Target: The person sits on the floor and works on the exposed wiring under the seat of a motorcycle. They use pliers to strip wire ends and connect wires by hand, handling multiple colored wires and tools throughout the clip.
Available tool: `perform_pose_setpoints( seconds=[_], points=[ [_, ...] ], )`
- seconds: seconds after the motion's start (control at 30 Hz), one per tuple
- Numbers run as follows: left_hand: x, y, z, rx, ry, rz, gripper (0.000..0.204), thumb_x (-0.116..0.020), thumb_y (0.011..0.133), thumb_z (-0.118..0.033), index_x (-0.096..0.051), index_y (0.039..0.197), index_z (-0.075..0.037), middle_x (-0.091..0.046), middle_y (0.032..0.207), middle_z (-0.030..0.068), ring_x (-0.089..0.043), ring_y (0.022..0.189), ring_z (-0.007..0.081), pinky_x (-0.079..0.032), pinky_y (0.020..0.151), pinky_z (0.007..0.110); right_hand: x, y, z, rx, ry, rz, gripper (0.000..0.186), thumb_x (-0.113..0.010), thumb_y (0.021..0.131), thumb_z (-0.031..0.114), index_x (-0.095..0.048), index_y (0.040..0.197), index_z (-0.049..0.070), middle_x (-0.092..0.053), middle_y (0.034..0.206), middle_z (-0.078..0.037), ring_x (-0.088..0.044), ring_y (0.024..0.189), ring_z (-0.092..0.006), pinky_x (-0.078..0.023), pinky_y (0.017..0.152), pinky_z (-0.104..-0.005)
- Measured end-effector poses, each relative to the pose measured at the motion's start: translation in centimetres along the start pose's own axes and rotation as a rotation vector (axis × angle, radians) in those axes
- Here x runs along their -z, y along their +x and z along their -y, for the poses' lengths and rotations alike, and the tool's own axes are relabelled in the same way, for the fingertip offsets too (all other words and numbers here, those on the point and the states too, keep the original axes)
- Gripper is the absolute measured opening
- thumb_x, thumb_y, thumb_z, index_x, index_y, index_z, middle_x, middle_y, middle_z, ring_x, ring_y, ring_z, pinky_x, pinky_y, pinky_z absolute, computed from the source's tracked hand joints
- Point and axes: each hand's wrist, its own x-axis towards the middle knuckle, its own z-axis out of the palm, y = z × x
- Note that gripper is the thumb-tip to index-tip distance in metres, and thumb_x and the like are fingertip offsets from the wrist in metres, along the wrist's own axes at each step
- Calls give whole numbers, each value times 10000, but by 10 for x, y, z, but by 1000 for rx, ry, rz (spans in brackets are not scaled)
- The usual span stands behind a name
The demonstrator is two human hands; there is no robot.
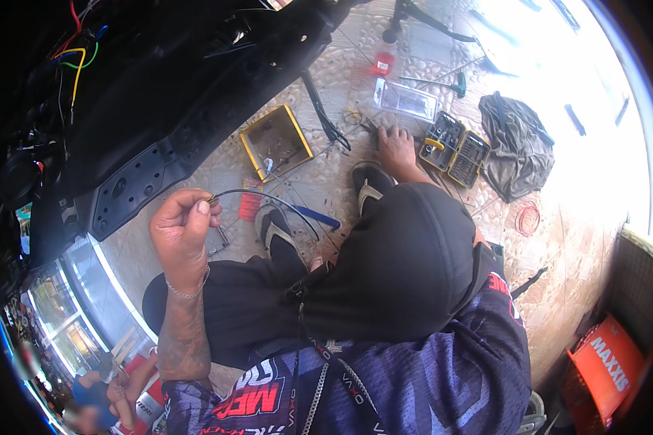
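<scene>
My left hand [185, 225] is raised beside the black vehicle body, thumb and fingertips pinched on the end of a thin black cable [286, 205]. The cable curves away to the right, its other end hanging free above my sandal [274, 230]. My right hand [397, 151] reaches down to the floor past my knee, fingers apart and pointing away from me. A dark slim tool [371, 126] lies at its fingertips, partly hidden, so its kind is unclear. Close to it is a small yellow wire loop [352, 116].
A tool case [453, 148] lies unfolded right of my hand, beside a crumpled grey cloth [515, 145]. A yellow-rimmed box [277, 143], clear plastic package [405, 100], green-handled tool [458, 85] and red bottle [383, 61] are on the floor. The black vehicle body [159, 94] fills the upper left.
</scene>
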Motion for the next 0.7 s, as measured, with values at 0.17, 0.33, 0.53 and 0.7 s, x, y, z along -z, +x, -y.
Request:
perform_pose_setpoints(
  seconds=[0.17,0.33,0.53,0.7],
  points=[
    [5,2,3,6,1,7,97,-659,950,-44,-701,996,30,-694,916,78,-652,782,119,-543,717,262,-8,3,10,9,-175,64,574,-706,889,340,-567,1366,52,-655,1229,-180,-649,1147,-367,-507,956,-500],
    [11,-4,2,13,-47,10,108,-670,960,-61,-701,1009,30,-699,927,64,-677,813,117,-559,728,256,46,-18,7,-295,592,162,380,-536,996,286,-603,1250,12,-676,1127,-140,-679,1005,-257,-535,853,-377],
    [21,-6,-4,23,-109,-30,121,-682,975,-75,-703,1031,31,-720,911,59,-693,810,95,-576,753,240,281,-101,15,74,1425,-27,378,-609,1036,315,-570,1261,14,-666,1101,-106,-644,953,-201,-527,861,-359],
    [21,-7,-28,-78,-213,-46,122,-664,989,-84,-711,1029,20,-727,901,47,-660,783,64,-561,734,231,436,-130,83,962,901,379,409,-583,1044,303,-566,1266,-40,-642,1072,-175,-643,1002,-299,-498,880,-392]
  ],
)
